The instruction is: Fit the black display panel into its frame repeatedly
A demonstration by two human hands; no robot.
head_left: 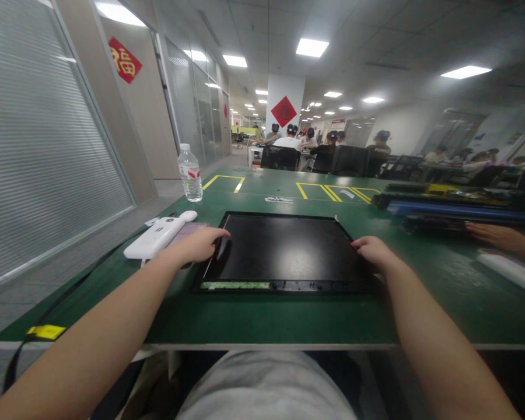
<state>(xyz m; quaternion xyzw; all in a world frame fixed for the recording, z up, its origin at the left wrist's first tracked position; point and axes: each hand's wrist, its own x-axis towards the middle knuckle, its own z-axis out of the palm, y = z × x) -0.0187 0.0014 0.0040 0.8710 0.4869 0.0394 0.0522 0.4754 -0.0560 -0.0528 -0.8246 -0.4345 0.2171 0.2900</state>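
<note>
A black flat display panel [284,251] lies on the green work table [254,318] in front of me, with a strip of green circuit board along its near edge. My left hand [196,245] rests on the panel's left edge, fingers curled over it. My right hand [374,251] grips the panel's right edge with bent fingers. Both forearms reach in from the bottom of the view.
A white handheld device [155,238] with a cable lies left of the panel. A water bottle [191,173] stands at the far left. Another person's hand [494,234] and dark panels [455,211] are at the right. Seated people fill the background.
</note>
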